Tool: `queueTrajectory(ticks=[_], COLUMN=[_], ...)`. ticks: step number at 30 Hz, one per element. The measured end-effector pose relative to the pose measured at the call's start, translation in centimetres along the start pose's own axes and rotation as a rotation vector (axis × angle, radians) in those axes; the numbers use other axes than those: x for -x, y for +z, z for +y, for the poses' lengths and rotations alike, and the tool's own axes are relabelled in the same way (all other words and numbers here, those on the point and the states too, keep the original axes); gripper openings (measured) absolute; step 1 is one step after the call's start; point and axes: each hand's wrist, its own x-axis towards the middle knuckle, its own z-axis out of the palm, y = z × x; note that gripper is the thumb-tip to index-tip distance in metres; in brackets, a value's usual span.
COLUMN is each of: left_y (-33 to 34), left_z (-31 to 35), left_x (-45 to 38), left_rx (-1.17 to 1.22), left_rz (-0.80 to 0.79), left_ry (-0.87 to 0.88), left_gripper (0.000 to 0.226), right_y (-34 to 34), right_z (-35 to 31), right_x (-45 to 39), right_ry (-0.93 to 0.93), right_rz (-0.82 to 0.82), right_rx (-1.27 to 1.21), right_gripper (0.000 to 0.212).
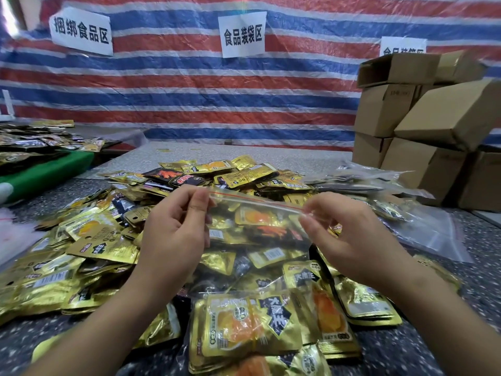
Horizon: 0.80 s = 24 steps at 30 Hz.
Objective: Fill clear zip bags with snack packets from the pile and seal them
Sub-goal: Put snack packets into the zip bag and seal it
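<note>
A clear zip bag (257,234) with a red zip line hangs upright over the pile, with gold and black snack packets inside it. My left hand (176,229) pinches the bag's top left corner between thumb and fingers. My right hand (349,234) pinches the zip strip at the top right end. A big pile of gold and black snack packets (103,240) covers the speckled table (461,267) below and around both hands. A filled clear bag of packets (244,327) lies at the near edge.
Empty clear zip bags (423,232) lie to the right of the pile. Stacked cardboard boxes (423,126) stand at the back right. More packets sit on a green surface (46,169) at the left. A striped tarp with paper signs (242,33) forms the back wall.
</note>
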Motion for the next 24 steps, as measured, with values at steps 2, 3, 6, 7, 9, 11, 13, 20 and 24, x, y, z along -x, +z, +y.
queueTrajectory(ticks=[2,3,6,7,9,11,13,20,24], left_y=[0.0,0.0,0.0,-0.1,-0.3,-0.3,-0.2,-0.3,-0.4], left_z=[0.0,0.0,0.0,0.0,0.0,0.0,0.0,0.1,0.0], left_x=[0.1,0.1,0.1,0.1,0.0,0.0,0.1,-0.1,-0.2], left_rx=[0.017,0.015,-0.011,-0.010,0.002,0.011,0.006,0.021,0.023], left_rz=[-0.011,-0.017,-0.019,-0.007,0.008,0.009,0.005,-0.002,0.014], left_ry=[-0.004,-0.002,0.000,-0.005,-0.009,-0.006,-0.001,0.003,-0.006], left_gripper=[0.029,0.029,0.029,0.029,0.028,0.028,0.026,0.025,0.026], right_y=[0.2,0.3,0.4,0.4,0.4,0.2,0.0,-0.2,-0.3], right_z=[0.0,0.1,-0.1,-0.2,-0.4,-0.4,-0.2,-0.1,0.6], right_x=[0.0,0.0,-0.1,-0.2,-0.2,-0.1,0.0,0.0,0.2], right_ry=[-0.019,-0.022,-0.033,-0.039,-0.056,-0.061,-0.041,0.122,0.218], right_rz=[0.038,0.062,0.117,0.115,0.106,0.108,0.103,0.079,0.011], right_rx=[-0.005,-0.012,-0.008,-0.001,0.003,-0.021,-0.049,-0.211,-0.265], right_gripper=[0.009,0.010,0.014,0.015,0.018,0.018,0.017,0.013,0.021])
